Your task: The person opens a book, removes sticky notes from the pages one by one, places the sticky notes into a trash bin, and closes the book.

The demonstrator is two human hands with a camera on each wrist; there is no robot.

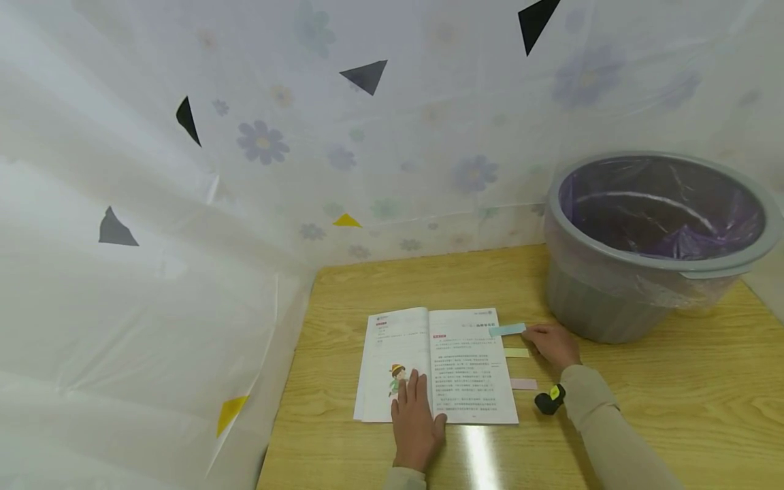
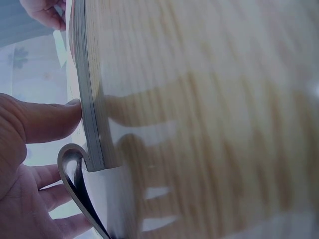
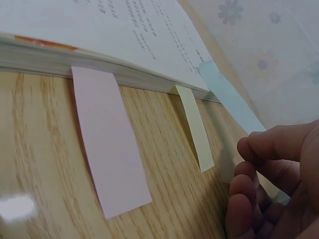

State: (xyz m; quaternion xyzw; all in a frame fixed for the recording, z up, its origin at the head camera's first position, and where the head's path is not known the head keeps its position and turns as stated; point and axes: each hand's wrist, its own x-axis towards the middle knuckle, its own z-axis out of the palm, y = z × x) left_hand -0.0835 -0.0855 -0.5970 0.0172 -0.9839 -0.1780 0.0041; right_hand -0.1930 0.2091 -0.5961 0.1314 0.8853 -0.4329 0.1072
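An open book [image 1: 467, 367] with printed pages lies on the table. My left hand [image 1: 414, 418] rests on its lower middle, fingers spread over the left page; in the left wrist view the thumb [image 2: 52, 121] touches the book's bottom edge. Between thumb and forefinger, my right hand [image 1: 554, 345] pinches the outer end of a light blue paper strip [image 1: 508, 329]. The strip's other end lies over the right page near its top corner. Below it, a yellow strip [image 3: 196, 132] and a pink strip [image 3: 109, 144] stick out from the book's right edge.
A grey bucket [image 1: 594, 306] lined with a clear purple-tinted bag stands at the table's back right. Pale plastic sheeting [image 1: 392, 156] with flowers and dark and yellow triangles hangs behind and to the left. The wooden table [image 1: 331, 449] extends around the book.
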